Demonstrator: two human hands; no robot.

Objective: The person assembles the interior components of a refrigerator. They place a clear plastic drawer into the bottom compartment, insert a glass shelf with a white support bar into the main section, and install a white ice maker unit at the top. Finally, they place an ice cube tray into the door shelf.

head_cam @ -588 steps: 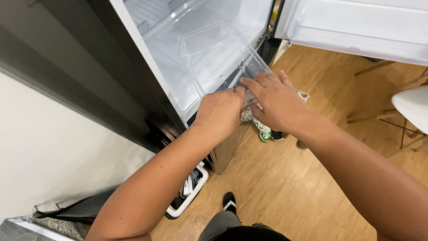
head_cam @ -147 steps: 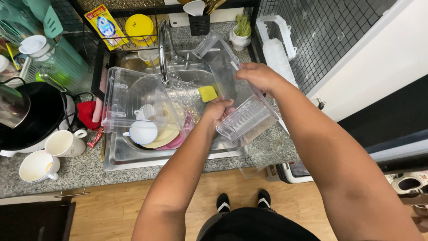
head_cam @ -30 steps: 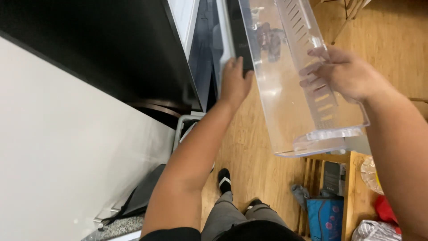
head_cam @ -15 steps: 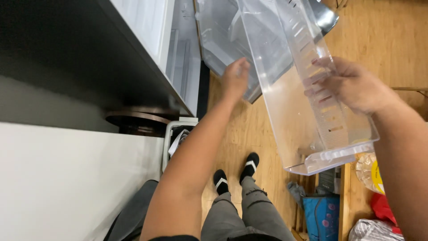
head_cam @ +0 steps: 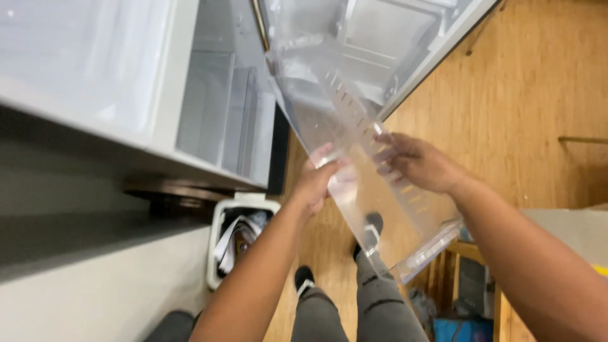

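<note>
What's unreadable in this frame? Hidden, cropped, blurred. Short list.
- Clear drawer: far end blurs into the fridge interior, head view; seating cannot be told.
- Left hand: fingertips hidden behind the drawer wall.
- White bin: contents too blurred.
- Right hand: forearm cropped at the frame edge.

A single head-worn camera looks steeply down and slightly forward, close over both forearms, toward the open white refrigerator (head_cam: pixel 209 120) and the wooden plank floor (head_cam: pixel 519 107); its edges seem blurred.
</note>
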